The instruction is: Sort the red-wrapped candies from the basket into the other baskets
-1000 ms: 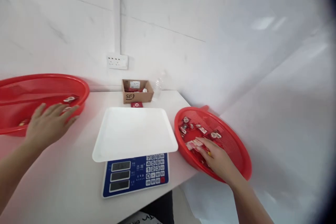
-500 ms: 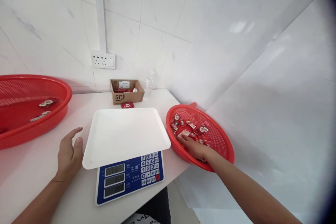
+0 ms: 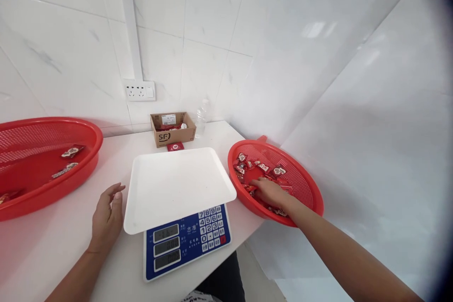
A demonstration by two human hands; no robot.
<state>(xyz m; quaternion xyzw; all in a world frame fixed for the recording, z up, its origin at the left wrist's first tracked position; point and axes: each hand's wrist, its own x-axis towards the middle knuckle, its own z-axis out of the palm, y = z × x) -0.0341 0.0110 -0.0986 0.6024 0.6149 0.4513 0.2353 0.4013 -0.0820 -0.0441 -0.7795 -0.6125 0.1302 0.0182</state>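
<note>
My right hand (image 3: pixel 269 192) reaches into the small red basket (image 3: pixel 304 174) at the table's right edge, fingers curled down among several red packets (image 3: pixel 262 168); what the fingers hold is hidden. My left hand (image 3: pixel 107 217) rests on the white table just left of the scale (image 3: pixel 184 240), fingers loosely apart and holding nothing. The scale's white tray (image 3: pixel 177 184) is bare. A large red basket (image 3: pixel 53 188) with a few packets (image 3: pixel 69 152) stands at the far left.
A small cardboard box (image 3: pixel 173 129) stands against the tiled wall, with one red packet (image 3: pixel 175 146) in front of it and a clear bottle (image 3: pixel 201 120) beside it. A wall socket (image 3: pixel 140 90) is above. The white table (image 3: pixel 38 240) ends just right of the small basket.
My left hand left the large basket's rim and came down onto the table beside the scale. My right hand stays in the small basket, shifted slightly among the packets.
</note>
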